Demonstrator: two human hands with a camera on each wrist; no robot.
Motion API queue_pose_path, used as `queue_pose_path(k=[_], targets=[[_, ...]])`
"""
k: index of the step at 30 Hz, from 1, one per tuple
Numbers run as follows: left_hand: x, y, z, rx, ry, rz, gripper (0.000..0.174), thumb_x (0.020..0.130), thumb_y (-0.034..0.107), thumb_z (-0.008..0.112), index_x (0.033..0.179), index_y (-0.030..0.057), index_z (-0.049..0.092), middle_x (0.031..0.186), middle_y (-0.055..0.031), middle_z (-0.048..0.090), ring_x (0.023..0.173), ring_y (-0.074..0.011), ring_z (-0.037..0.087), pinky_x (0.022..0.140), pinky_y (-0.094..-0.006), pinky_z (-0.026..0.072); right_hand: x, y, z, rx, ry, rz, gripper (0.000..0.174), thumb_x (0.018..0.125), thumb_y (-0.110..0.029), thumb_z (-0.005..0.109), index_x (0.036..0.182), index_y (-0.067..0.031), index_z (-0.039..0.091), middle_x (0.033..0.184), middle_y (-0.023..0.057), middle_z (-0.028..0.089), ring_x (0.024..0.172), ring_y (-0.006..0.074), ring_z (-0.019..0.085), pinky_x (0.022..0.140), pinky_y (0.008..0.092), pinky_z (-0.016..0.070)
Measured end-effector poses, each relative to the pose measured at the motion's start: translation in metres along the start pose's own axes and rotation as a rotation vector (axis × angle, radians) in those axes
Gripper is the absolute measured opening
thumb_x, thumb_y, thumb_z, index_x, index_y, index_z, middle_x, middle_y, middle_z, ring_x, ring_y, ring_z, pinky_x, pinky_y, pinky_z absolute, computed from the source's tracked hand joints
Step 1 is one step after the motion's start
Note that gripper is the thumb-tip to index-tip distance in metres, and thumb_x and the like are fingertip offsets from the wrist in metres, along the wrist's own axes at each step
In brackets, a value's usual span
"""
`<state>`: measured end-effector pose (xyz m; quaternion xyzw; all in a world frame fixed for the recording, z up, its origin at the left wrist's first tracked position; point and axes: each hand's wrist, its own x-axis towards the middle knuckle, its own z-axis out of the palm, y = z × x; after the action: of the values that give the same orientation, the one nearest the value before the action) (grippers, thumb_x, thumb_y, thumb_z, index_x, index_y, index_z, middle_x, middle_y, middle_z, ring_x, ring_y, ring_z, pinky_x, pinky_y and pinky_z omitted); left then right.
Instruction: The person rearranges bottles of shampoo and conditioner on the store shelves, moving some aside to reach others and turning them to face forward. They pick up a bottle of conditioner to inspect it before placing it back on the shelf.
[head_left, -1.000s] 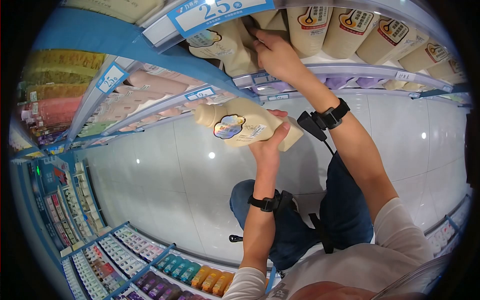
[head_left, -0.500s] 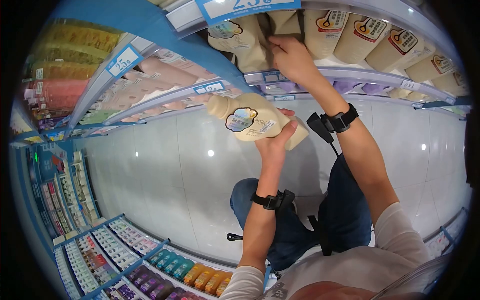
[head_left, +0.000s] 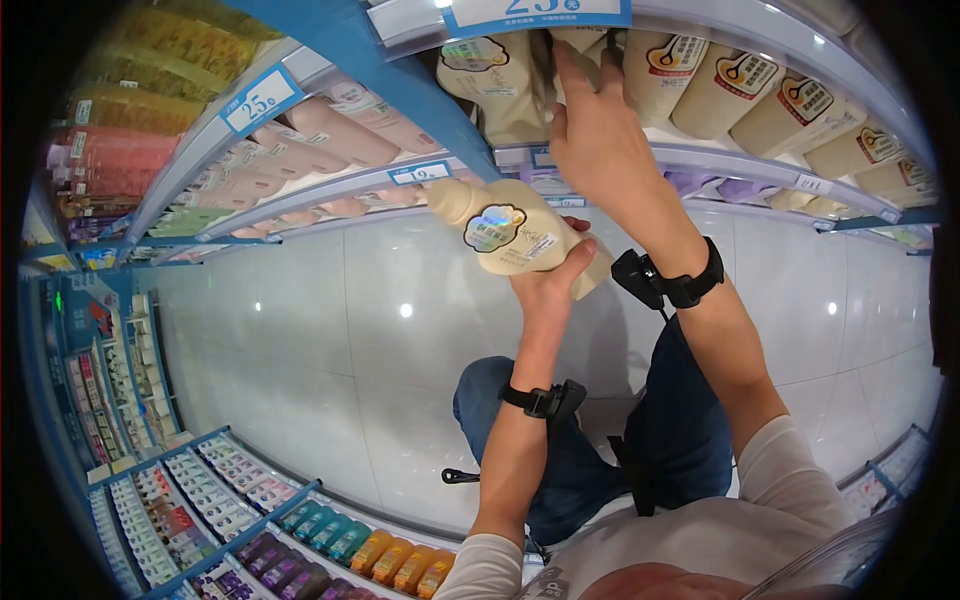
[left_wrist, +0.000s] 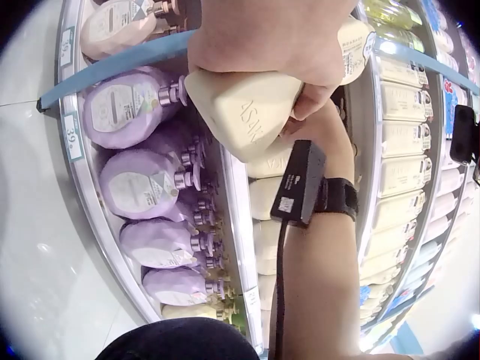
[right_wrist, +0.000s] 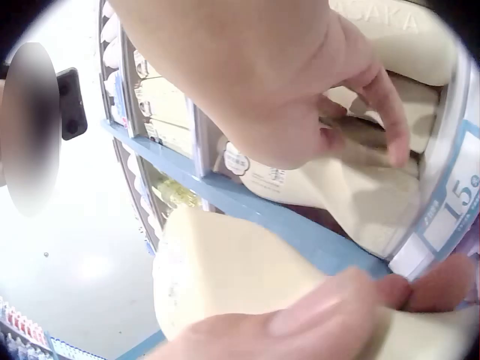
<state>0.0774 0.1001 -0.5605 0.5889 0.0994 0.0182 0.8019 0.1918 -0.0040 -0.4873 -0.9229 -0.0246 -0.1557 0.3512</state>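
A cream bottle with a cloud-shaped label lies tilted in my left hand, its cap toward the left. In the left wrist view the left hand grips the bottle near its base. On the shelf, my right hand reaches between cream bottles, index and middle fingers extended and spread beside a bottle farther back. The right wrist view shows the right hand with bent fingers over a gap beside a lying cream bottle; fingertip contact is unclear.
More cream bottles with dark-rimmed labels line the shelf to the right. A blue divider separates them from pink bottles. Purple pump bottles stand on a lower shelf. A price strip crosses above the right hand.
The right hand has reached farther into the shelf, and its fingers have gone from bent to extended and spread. The left hand still holds its bottle. The view has shifted slightly.
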Motion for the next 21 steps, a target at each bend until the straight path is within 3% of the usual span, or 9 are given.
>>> queue_pose_path(k=[4,10,12,16,18,21], targets=[[0.004,-0.003,-0.001,0.001,0.002,0.014,0.037,0.075,-0.001,0.082,0.108,0.0002,0.065,0.103,-0.0104,0.073,0.097,-0.0196,0.068,0.090,-0.0353,0.0528,0.008,-0.002,-0.004,0.070,-0.036,0.031,0.061,0.093,-0.006,0.057,0.153,-0.0073,0.046,0.147,0.0514,0.030,0.126,0.0645,0.047,0.103,0.0565,0.0501],[0.008,-0.006,-0.002,0.022,0.019,0.004,0.036,0.074,-0.001,0.082,0.106,0.0007,0.065,0.101,-0.0096,0.073,0.093,-0.0196,0.069,0.088,-0.0348,0.0535,0.030,0.032,0.022,0.081,0.087,-0.212,0.053,0.091,-0.004,0.057,0.144,-0.0107,0.059,0.150,0.0486,0.031,0.132,0.0598,0.045,0.103,0.0525,0.0516],[0.008,-0.005,-0.002,-0.027,0.005,0.002,0.036,0.074,-0.001,0.082,0.106,0.0012,0.065,0.101,-0.0090,0.073,0.093,-0.0193,0.069,0.087,-0.0346,0.0537,0.032,0.034,0.027,-0.003,0.219,-0.256,0.057,0.087,0.000,0.058,0.142,-0.0134,0.061,0.149,0.0472,0.032,0.136,0.0570,0.043,0.101,0.0522,0.0528],[0.007,-0.001,-0.003,0.038,-0.012,-0.036,0.038,0.074,-0.001,0.082,0.107,0.0015,0.065,0.100,-0.0087,0.073,0.094,-0.0190,0.069,0.087,-0.0344,0.0540,0.032,0.033,0.031,-0.055,0.182,-0.194,0.065,0.082,0.004,0.057,0.144,-0.0154,0.060,0.145,0.0465,0.037,0.133,0.0566,0.046,0.098,0.0530,0.0538],[0.008,-0.005,-0.002,0.005,0.000,-0.010,0.040,0.074,-0.002,0.082,0.109,0.0014,0.064,0.100,-0.0084,0.073,0.094,-0.0189,0.070,0.087,-0.0341,0.0543,0.030,0.030,0.033,-0.116,0.179,-0.181,0.071,0.079,0.006,0.056,0.146,-0.0167,0.058,0.139,0.0447,0.042,0.124,0.0566,0.053,0.096,0.0533,0.0545],[0.006,-0.001,0.000,0.011,0.035,0.023,0.037,0.073,0.000,0.081,0.106,-0.0007,0.065,0.100,-0.0116,0.073,0.093,-0.0212,0.069,0.085,-0.0354,0.0541,0.032,0.033,0.036,-0.126,0.157,-0.133,0.070,0.080,0.005,0.056,0.146,-0.0167,0.057,0.137,0.0440,0.043,0.119,0.0562,0.055,0.095,0.0533,0.0553]])
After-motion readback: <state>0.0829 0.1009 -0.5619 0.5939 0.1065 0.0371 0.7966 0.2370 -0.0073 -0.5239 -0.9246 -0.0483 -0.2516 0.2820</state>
